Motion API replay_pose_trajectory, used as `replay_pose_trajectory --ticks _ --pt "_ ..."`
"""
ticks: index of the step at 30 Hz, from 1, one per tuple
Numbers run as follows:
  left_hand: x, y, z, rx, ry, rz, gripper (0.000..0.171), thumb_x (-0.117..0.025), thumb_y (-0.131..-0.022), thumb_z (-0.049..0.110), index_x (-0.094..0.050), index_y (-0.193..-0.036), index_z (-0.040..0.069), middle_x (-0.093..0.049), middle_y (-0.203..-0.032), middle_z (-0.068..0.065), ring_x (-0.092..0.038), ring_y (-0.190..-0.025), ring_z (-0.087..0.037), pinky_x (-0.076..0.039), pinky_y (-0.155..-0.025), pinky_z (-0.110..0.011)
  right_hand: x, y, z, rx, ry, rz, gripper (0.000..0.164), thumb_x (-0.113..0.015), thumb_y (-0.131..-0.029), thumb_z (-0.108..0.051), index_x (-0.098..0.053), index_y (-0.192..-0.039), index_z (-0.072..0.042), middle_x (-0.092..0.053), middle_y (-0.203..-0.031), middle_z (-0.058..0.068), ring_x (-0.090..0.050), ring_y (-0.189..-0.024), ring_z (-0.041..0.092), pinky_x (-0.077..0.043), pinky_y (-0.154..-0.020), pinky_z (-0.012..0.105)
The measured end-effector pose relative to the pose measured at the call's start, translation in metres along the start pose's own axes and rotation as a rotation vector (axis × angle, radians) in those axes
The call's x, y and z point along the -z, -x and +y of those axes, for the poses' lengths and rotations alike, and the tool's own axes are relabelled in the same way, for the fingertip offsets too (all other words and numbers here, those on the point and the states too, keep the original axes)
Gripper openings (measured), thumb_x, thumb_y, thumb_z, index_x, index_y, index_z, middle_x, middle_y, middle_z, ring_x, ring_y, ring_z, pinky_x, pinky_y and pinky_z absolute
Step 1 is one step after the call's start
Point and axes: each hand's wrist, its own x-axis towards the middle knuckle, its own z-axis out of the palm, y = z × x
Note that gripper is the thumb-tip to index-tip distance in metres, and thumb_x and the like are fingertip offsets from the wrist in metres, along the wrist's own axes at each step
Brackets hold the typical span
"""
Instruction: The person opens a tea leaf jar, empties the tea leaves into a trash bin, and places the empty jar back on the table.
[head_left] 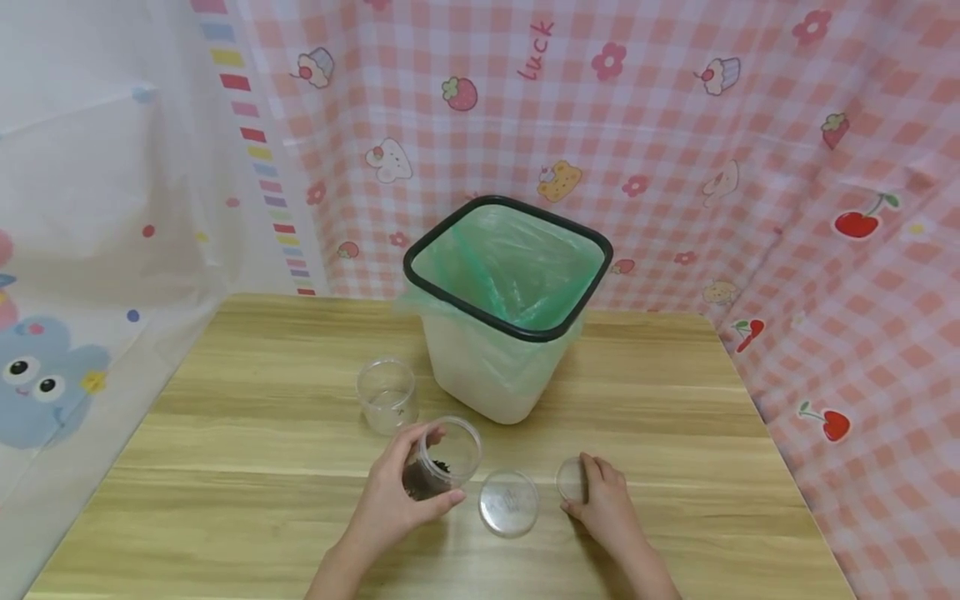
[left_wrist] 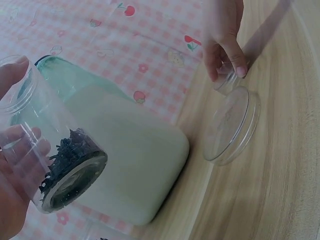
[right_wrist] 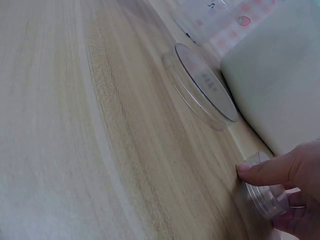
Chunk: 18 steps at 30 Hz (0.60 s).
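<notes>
My left hand (head_left: 386,496) grips a clear plastic jar (left_wrist: 62,132), tilted, with dark dry flakes resembling tea leaves (left_wrist: 70,157) gathered toward its base. Its round mouth is uncovered in the head view. On the right, my right hand (head_left: 611,508) holds a clear round lid (head_left: 572,481) by the edge, thumb and fingers on opposite sides, down at the tabletop. Another clear round lid (head_left: 509,503) lies flat between the two hands. Just beyond the left hand stands a second clear jar (head_left: 386,398) without a lid, a few dark specks inside.
A white bin (head_left: 487,375) with a black rim (head_left: 491,323) and a green plastic liner (head_left: 517,258) stands behind the hands, near the back of the wooden table (head_left: 675,400). A pink checked cloth (head_left: 495,133) hangs behind and to the right; a pale printed sheet (head_left: 90,183) is on the left.
</notes>
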Motion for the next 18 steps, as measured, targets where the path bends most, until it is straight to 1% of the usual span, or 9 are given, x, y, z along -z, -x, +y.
replay_pose_trajectory --ticks 3,7,10,11,13,15,18 --pt "-0.001 0.000 -0.001 -0.010 -0.010 -0.001 0.073 -0.086 -0.063 0.024 -0.050 -0.127 0.017 -0.058 -0.120 -0.002 -0.053 -0.112 -0.015 -0.041 -0.099 -0.034 -0.001 0.000 0.001 -0.001 -0.009 0.004 0.076 -0.081 -0.069 -0.015 -0.043 -0.131 0.010 -0.045 -0.126 0.033 -0.040 -0.116 0.049 -0.035 -0.097 0.059" --pt "-0.001 -0.001 -0.001 0.004 -0.006 0.002 0.072 -0.086 -0.064 0.026 -0.051 -0.126 0.017 -0.059 -0.119 0.000 -0.053 -0.112 -0.015 -0.041 -0.099 -0.034 -0.002 0.000 0.003 -0.005 -0.031 0.004 0.079 -0.082 -0.069 -0.014 -0.041 -0.133 0.009 -0.045 -0.127 0.032 -0.039 -0.117 0.049 -0.036 -0.096 0.059" --pt "0.000 -0.002 0.000 0.037 -0.005 0.010 0.072 -0.087 -0.063 0.026 -0.052 -0.125 0.016 -0.059 -0.119 0.003 -0.053 -0.112 -0.014 -0.039 -0.100 -0.035 -0.002 -0.001 0.004 0.003 -0.054 -0.020 0.084 -0.083 -0.067 -0.015 -0.039 -0.135 0.008 -0.044 -0.127 0.032 -0.038 -0.117 0.050 -0.036 -0.095 0.061" --pt "0.001 -0.002 0.001 0.040 -0.005 0.013 0.072 -0.087 -0.063 0.025 -0.052 -0.125 0.015 -0.059 -0.119 0.004 -0.053 -0.112 -0.015 -0.039 -0.100 -0.036 0.000 -0.002 0.004 0.006 -0.066 -0.036 0.086 -0.083 -0.066 -0.015 -0.038 -0.136 0.008 -0.043 -0.128 0.033 -0.037 -0.118 0.050 -0.036 -0.095 0.061" --pt "0.001 -0.004 0.001 0.039 0.001 0.011 0.073 -0.087 -0.062 0.024 -0.052 -0.125 0.012 -0.060 -0.119 0.003 -0.054 -0.112 -0.016 -0.038 -0.101 -0.038 0.005 -0.004 0.004 0.018 -0.095 -0.077 0.092 -0.084 -0.065 -0.016 -0.034 -0.138 0.008 -0.040 -0.129 0.035 -0.034 -0.119 0.053 -0.034 -0.095 0.064" --pt "0.002 -0.006 0.002 0.038 0.008 -0.001 0.075 -0.086 -0.060 0.023 -0.052 -0.126 0.011 -0.060 -0.120 0.002 -0.053 -0.113 -0.016 -0.036 -0.102 -0.037 0.013 -0.006 0.003 0.022 -0.126 -0.117 0.099 -0.085 -0.064 -0.018 -0.028 -0.140 0.007 -0.035 -0.131 0.038 -0.030 -0.120 0.056 -0.031 -0.095 0.066" --pt "0.002 -0.009 0.003 0.009 0.031 -0.016 0.077 -0.086 -0.058 0.021 -0.052 -0.126 0.011 -0.060 -0.122 -0.001 -0.053 -0.114 -0.017 -0.034 -0.103 -0.031 0.032 -0.012 -0.003 0.004 -0.163 -0.166 0.107 -0.085 -0.065 -0.017 -0.016 -0.144 0.005 -0.025 -0.137 0.041 -0.022 -0.125 0.058 -0.024 -0.098 0.068"
